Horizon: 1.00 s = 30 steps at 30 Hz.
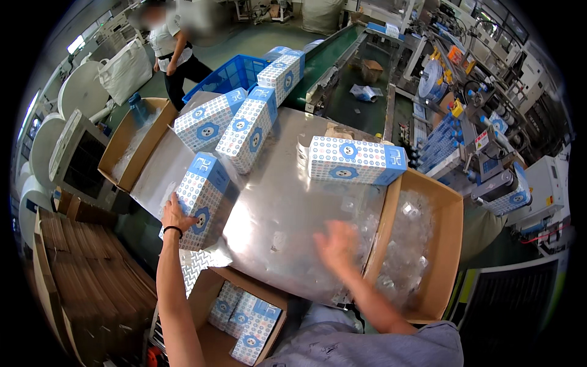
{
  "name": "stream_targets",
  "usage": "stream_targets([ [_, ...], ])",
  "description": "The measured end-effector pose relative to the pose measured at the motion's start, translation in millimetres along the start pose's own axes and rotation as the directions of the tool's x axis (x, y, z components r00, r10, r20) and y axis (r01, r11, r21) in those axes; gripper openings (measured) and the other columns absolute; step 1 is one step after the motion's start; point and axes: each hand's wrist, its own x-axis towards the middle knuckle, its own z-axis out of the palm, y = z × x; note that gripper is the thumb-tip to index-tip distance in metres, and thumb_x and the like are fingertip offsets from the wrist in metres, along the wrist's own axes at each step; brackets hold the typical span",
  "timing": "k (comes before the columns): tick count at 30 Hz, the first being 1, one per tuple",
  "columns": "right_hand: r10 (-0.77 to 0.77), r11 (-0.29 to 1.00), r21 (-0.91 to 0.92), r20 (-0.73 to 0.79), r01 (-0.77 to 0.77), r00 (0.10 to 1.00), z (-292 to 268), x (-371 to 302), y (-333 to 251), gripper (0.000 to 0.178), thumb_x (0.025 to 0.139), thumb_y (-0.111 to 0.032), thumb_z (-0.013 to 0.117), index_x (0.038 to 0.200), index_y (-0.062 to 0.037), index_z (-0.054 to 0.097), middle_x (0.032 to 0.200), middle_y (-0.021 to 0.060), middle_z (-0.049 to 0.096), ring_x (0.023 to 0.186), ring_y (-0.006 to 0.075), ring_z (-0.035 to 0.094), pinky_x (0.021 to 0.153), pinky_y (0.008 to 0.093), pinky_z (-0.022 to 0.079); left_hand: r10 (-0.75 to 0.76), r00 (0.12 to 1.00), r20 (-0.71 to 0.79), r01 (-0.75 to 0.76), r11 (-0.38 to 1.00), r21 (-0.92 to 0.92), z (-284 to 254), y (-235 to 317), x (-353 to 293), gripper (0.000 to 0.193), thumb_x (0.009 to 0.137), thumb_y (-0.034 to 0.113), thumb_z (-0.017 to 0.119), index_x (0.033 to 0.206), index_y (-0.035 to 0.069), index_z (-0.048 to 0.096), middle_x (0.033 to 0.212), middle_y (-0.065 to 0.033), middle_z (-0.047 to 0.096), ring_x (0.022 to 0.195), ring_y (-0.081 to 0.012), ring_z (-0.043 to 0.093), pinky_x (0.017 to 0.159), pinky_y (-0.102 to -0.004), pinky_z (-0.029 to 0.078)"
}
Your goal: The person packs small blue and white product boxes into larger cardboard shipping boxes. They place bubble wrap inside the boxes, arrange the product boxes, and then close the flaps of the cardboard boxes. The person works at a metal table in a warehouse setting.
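At the near left of the metal table (269, 208), my left hand (176, 215) grips the side of a white-and-blue patterned pack (205, 183), thumb toward its near end. Clear film shows around that pack. My right hand (338, 246), smeared by motion, is over the table's right half, and nothing can be made out in it. Beyond my left hand, two similar packs lean close together: a left pack (208, 125) and a right pack (247, 137). Another pack (354, 160) lies sideways at the far right of the table.
An open carton (211, 287) below the table holds several packs. At right, a cardboard box (449, 244) contains crumpled clear film; another long box (147, 150) stands at left. Behind are a blue crate (229, 76), a green conveyor (330, 58), machinery and a walking person (168, 46).
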Motion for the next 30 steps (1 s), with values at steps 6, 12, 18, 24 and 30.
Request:
stream_targets([
  [6, -0.032, 0.983, -0.167, 0.241, 0.074, 0.97, -2.0, -26.7, 121.1, 0.036, 0.087, -0.03, 0.072, 0.114, -0.0086, 0.061, 0.095, 0.0156, 0.069, 0.101, 0.0382, 0.06, 0.083, 0.0471, 0.047, -0.053, 0.998, -0.043, 0.051, 0.998, -0.032, -2.4, 2.9, -15.2, 0.112, 0.052, 0.029, 0.094, 0.147, 0.016, 0.035, 0.132, -0.0155, 0.053, 0.126, -0.0354, 0.051, 0.1, -0.0527, 0.045],
  [12, 0.145, 0.989, -0.002, 0.16, -0.146, 0.977, 17.5, 80.4, 113.3, 0.019, 0.093, -0.024, 0.064, 0.105, -0.0094, 0.063, 0.088, 0.0229, 0.069, 0.084, 0.044, 0.066, 0.069, 0.0511, 0.051, 0.094, 0.968, -0.233, -0.071, 0.992, 0.105, -31.5, -22.0, -37.1, 0.103, 0.054, 0.019, 0.088, 0.145, 0.017, 0.04, 0.117, -0.011, 0.055, 0.116, -0.0312, 0.055, 0.088, -0.0493, 0.045],
  [18, -0.016, 0.925, 0.376, 0.174, -0.051, 0.985, 72.3, 116.4, 109.5, 0.011, 0.097, -0.016, 0.06, 0.101, -0.0057, 0.06, 0.079, 0.0179, 0.068, 0.072, 0.0338, 0.067, 0.064, 0.0423, 0.052, 0.177, 0.776, -0.606, -0.324, 0.935, -0.143, -112.5, -33.2, -102.6, 0.093, 0.051, 0.01, 0.088, 0.136, 0.008, 0.049, 0.11, -0.0138, 0.056, 0.104, -0.0358, 0.057, 0.086, -0.044, 0.047],
  [24, -0.704, 0.467, 0.876, 0.288, 0.118, 0.65, 15.8, -10.3, -182.2, 0.015, 0.1, -0.017, 0.056, 0.109, -0.0048, 0.055, 0.091, 0.0126, 0.065, 0.079, 0.024, 0.065, 0.072, 0.0369, 0.052, -0.135, 0.852, -0.505, -0.397, 0.463, -0.793, -145.2, -94.6, -211.0, 0.089, 0.049, -0.001, 0.089, 0.129, -0.001, 0.051, 0.122, -0.0122, 0.061, 0.113, -0.024, 0.059, 0.096, -0.0385, 0.05],
  [30, -0.906, 0.415, 0.811, 0.325, 0.412, 0.272, 76.0, -26.9, -244.0, 0.016, 0.094, -0.019, 0.061, 0.102, -0.0069, 0.068, 0.093, 0.015, 0.069, 0.098, 0.0329, 0.065, 0.083, 0.0421, 0.052, -0.206, 0.897, -0.39, -0.255, 0.478, -0.84, -94.2, -138.4, -333.2, 0.059, 0.066, 0.001, 0.086, 0.119, -0.004, 0.06, 0.111, -0.0165, 0.068, 0.099, -0.0265, 0.068, 0.08, -0.0399, 0.061],
])
